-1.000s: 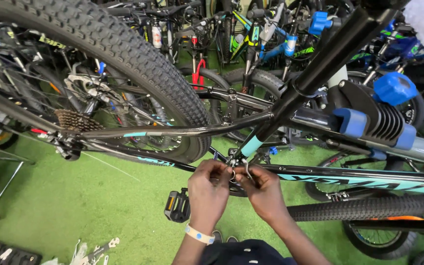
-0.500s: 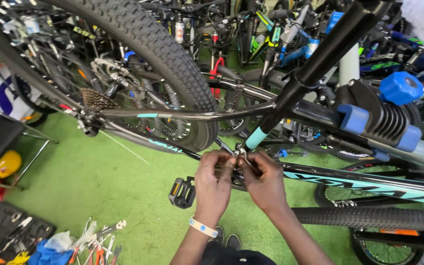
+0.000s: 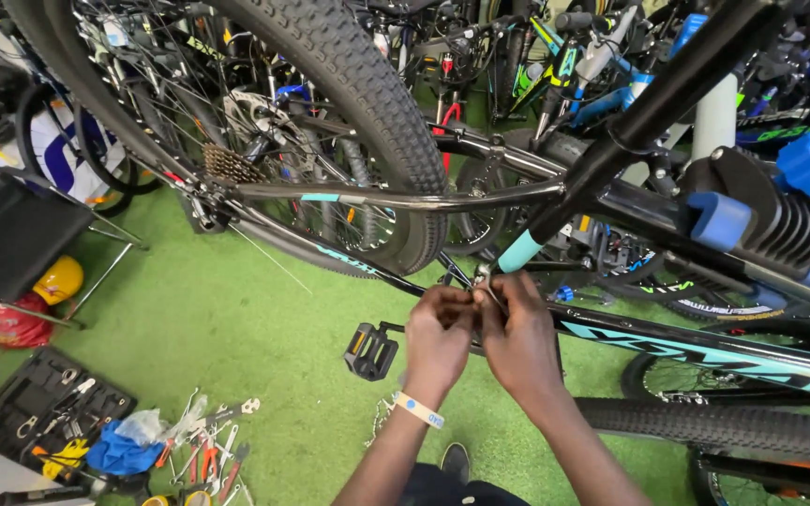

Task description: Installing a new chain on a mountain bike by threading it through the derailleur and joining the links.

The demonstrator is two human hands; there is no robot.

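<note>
A green carpet floor (image 3: 236, 337) lies under many bicycles. At the lower left an open black tool case (image 3: 49, 408) holds several tools. The left hand (image 3: 438, 337) and right hand (image 3: 517, 337) both pinch a small metal part (image 3: 482, 276) on the black and teal bike frame (image 3: 705, 351), just above the pedal (image 3: 370, 350).

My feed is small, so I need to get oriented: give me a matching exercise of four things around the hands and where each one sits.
1 pedal
2 wristband
3 hand tools
4 blue clamp

a right of frame, on the bike tube
b on the left hand
c lower left, on the green floor
d just left of the hands

Pairs: 1-d, 2-b, 3-c, 4-a
</note>
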